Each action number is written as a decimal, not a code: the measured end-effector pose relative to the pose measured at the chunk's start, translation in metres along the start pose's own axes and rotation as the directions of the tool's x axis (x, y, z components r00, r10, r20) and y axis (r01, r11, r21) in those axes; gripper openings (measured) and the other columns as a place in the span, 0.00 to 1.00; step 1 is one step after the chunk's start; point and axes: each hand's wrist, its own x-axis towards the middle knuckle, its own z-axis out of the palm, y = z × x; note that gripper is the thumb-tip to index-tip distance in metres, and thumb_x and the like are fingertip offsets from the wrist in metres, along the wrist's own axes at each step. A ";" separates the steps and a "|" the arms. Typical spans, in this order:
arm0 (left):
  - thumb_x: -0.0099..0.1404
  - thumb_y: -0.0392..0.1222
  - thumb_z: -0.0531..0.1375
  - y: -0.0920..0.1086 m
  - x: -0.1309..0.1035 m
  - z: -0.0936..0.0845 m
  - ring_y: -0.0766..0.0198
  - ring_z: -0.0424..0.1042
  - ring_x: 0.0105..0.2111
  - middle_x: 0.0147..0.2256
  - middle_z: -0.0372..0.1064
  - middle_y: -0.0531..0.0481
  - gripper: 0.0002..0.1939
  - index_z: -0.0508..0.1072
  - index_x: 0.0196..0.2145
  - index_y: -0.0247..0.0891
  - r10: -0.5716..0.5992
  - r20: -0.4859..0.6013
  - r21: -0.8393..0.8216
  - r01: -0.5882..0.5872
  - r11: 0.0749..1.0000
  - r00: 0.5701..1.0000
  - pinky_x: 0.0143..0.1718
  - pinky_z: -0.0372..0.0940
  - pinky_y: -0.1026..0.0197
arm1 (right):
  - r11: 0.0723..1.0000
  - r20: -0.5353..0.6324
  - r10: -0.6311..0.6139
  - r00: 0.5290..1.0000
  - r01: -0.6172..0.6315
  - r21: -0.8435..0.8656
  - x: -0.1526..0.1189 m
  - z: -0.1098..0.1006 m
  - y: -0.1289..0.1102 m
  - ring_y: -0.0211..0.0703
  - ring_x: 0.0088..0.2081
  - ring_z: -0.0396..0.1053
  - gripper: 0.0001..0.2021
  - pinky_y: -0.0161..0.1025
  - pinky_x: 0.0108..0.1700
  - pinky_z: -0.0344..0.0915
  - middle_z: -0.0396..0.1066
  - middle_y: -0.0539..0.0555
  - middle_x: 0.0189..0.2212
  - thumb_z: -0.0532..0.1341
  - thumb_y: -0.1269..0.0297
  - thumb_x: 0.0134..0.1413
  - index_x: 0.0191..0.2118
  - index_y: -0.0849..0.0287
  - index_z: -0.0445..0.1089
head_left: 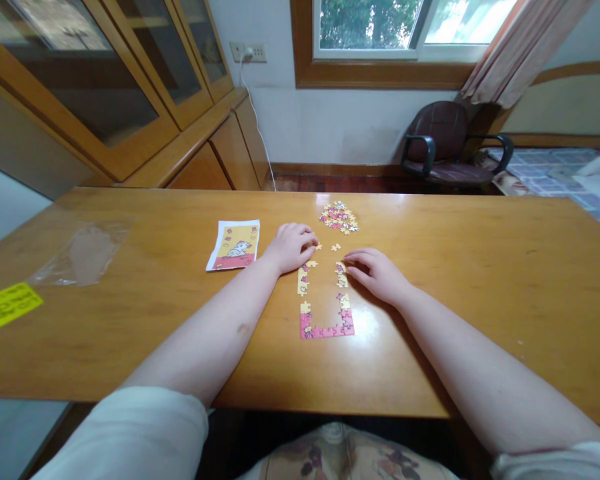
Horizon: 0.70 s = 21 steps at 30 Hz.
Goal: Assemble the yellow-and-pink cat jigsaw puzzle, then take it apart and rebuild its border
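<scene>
A partly joined jigsaw puzzle frame [327, 331] lies on the table, pink along its near edge and yellow up both sides, with gaps in the sides. My left hand [293, 247] rests at its upper left, fingers bent round a small yellow puzzle piece [319, 247] that shows at the fingertips. Another loose yellow piece [336, 247] lies between the hands. On the right, my right hand [377, 272] has thumb and fingers apart, its tips beside the upper right border piece [341, 269]. Farther back is a pile of loose pieces [339, 217].
Left of the puzzle lies a picture card [235, 245] of a white character on yellow and pink. A clear plastic bag [87, 253] and a yellow label [10, 307] are on the wooden table [480, 267]. Beyond stand a cabinet [205, 160] and an office chair [440, 143].
</scene>
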 end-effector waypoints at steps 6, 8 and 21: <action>0.62 0.50 0.57 0.008 -0.002 -0.002 0.54 0.65 0.43 0.43 0.70 0.47 0.15 0.74 0.41 0.41 -0.051 -0.014 0.041 0.052 0.998 0.999 0.48 0.56 0.49 | 1.000 -0.003 0.007 1.000 -0.007 0.004 0.000 0.000 0.000 0.47 0.45 0.70 0.09 0.49 0.53 0.64 0.75 0.56 0.43 0.59 0.63 0.58 0.42 0.57 0.74; 0.61 0.51 0.58 0.009 -0.002 -0.001 0.53 0.65 0.44 0.44 0.70 0.47 0.15 0.75 0.41 0.42 -0.060 -0.002 0.060 0.060 0.996 0.998 0.48 0.56 0.49 | 1.000 -0.003 0.009 1.000 -0.009 0.003 0.000 0.000 0.000 0.46 0.45 0.70 0.09 0.49 0.53 0.64 0.75 0.57 0.43 0.59 0.63 0.58 0.42 0.57 0.74; 0.61 0.49 0.59 0.008 0.001 0.003 0.54 0.66 0.45 0.42 0.72 0.48 0.10 0.75 0.34 0.42 -0.064 0.016 -0.008 0.064 0.998 0.998 0.48 0.56 0.49 | 1.000 -0.008 0.010 1.000 -0.010 0.006 0.001 0.000 -0.001 0.46 0.45 0.70 0.08 0.49 0.52 0.65 0.75 0.56 0.42 0.59 0.64 0.58 0.42 0.56 0.74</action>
